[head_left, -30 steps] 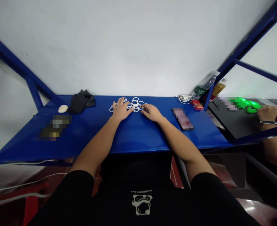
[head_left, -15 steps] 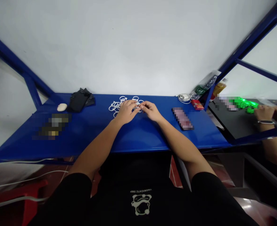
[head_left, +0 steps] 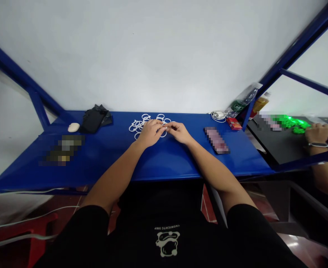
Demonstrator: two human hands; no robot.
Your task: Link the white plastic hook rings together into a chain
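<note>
My left hand (head_left: 150, 133) and my right hand (head_left: 180, 133) meet over the blue table, fingertips pinched close together. Between them is a thin white ring (head_left: 163, 136), which looks like a looped cable tie; its lower curve shows under the fingers, and the part at the fingertips is hidden. Several similar white rings (head_left: 136, 125) lie in a loose pile behind and to the left of my left hand, partly covered by it. Others lie just beyond the fingertips, among them a single loop (head_left: 161, 116).
At left are a black plastic bag (head_left: 92, 118), a pale rounded object (head_left: 73, 127) and a blurred-out item. On the right lie a phone-shaped item (head_left: 216, 140), a coiled white cable (head_left: 218, 116), a red box (head_left: 233, 124) and a plastic bottle (head_left: 243, 101). A co-worker's hands (head_left: 318, 133) are at the neighbouring table.
The white ring's curve now shows below my fingertips, where it did not before. My fingers have shifted slightly, while both arms stay in place. The co-worker's hand has moved a little right.
</note>
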